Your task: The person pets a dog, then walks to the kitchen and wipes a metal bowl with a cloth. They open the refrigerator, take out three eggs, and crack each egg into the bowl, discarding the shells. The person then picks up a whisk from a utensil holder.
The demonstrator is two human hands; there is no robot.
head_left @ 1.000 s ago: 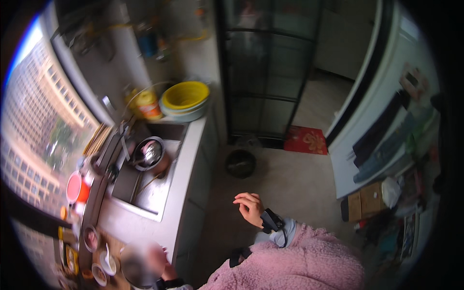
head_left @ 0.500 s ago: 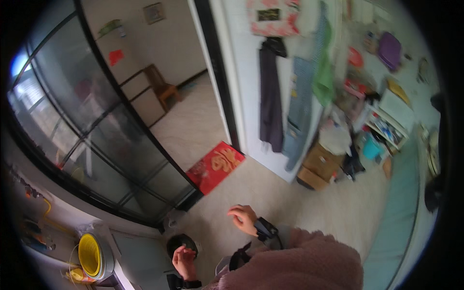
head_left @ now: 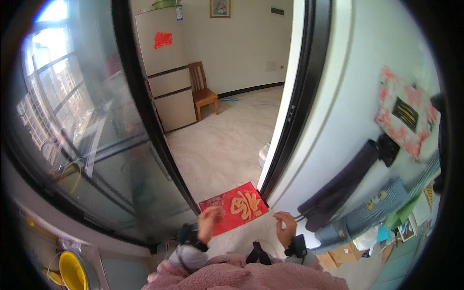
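Observation:
My left hand [head_left: 210, 223] is raised in front of the red mat [head_left: 249, 205] with a gold pattern, which lies in the doorway. Motion smears its fingers, and no object shows in it. My right hand [head_left: 286, 227] hovers beyond the mat's right corner, fingers loosely bent and apart, holding nothing. Each wrist wears a black band, and the sleeves are fluffy pink. Nearest my right hand hangs a dark grey cloth [head_left: 340, 188] on the white wall.
A black-framed glass sliding door [head_left: 140, 121] stands left of the opening, with the dark door frame [head_left: 299, 101] at right. Beyond are a wooden chair [head_left: 203, 92] and a fridge [head_left: 171, 72]. A yellow basin [head_left: 72, 271] is at lower left, cardboard boxes [head_left: 340, 255] at lower right.
My body has turned rightward-hanging cloths to the side and now faces the doorway, closer to the mat. Both hands have come up in front of me, farther apart.

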